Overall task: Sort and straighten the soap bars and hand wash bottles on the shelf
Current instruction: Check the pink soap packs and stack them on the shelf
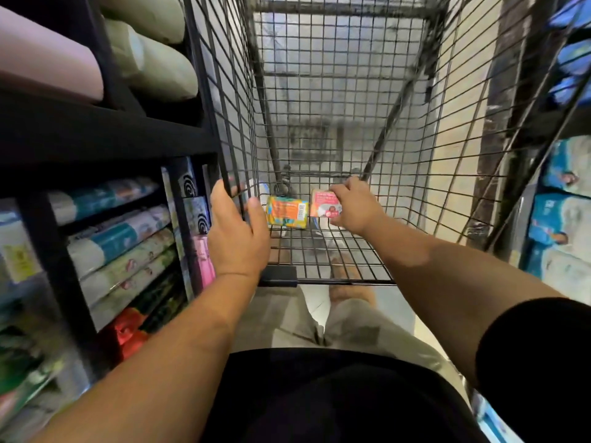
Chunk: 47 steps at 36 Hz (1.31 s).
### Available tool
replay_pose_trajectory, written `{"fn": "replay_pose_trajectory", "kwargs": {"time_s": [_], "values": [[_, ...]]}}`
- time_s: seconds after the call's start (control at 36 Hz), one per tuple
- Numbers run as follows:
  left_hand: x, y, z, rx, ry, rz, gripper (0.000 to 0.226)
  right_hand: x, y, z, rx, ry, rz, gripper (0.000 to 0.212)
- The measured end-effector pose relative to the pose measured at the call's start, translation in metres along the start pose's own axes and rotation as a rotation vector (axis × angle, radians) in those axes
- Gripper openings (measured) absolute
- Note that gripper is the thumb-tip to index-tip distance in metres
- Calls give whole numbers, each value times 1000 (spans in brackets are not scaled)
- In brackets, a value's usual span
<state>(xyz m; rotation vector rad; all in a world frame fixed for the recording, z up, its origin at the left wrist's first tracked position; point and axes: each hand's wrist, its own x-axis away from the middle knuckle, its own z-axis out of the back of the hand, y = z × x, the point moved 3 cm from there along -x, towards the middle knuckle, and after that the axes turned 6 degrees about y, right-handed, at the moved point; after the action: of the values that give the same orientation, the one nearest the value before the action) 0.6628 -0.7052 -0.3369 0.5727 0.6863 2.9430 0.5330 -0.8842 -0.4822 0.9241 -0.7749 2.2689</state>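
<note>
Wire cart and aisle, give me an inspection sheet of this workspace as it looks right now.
Surface: wire cart, mesh floor mostly bare.
Job's things: orange soap bar and pink soap bar side by side at the cart's near end; no hand wash bottles seen.
Clutter: nothing seen.
Hands: left hand grips the cart's left wall; right hand closed on the pink soap bar.
Cables: nothing seen.
Surroundings: left shelf with stacked packs; blue packs at right; tiled floor.

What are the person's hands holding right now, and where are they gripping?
The right hand grips the pink soap bar by its right end. The left hand clasps the wire cart at its left wall's near edge.
</note>
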Motion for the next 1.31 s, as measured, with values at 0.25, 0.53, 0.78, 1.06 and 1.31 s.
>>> {"fn": "replay_pose_trajectory", "kwargs": {"time_s": [0.25, 0.53, 0.78, 1.06, 1.31], "values": [[0, -1, -1, 29, 21, -7, 62, 3, -2, 2, 7, -212, 46, 65], [-3, -2, -4, 78, 46, -49, 54, 18, 4, 18, 35, -144, 49, 58], [0, 11, 3, -23, 34, -51, 56, 52, -12, 47, 116, -43, 93, 64], [82, -35, 50, -238, -189, 92, 73, 132, -70, 103, 300, 96, 221, 65], [171, -105, 128, -298, -158, 177, 71, 225, -175, 122, 425, 267, 480, 61]]}}
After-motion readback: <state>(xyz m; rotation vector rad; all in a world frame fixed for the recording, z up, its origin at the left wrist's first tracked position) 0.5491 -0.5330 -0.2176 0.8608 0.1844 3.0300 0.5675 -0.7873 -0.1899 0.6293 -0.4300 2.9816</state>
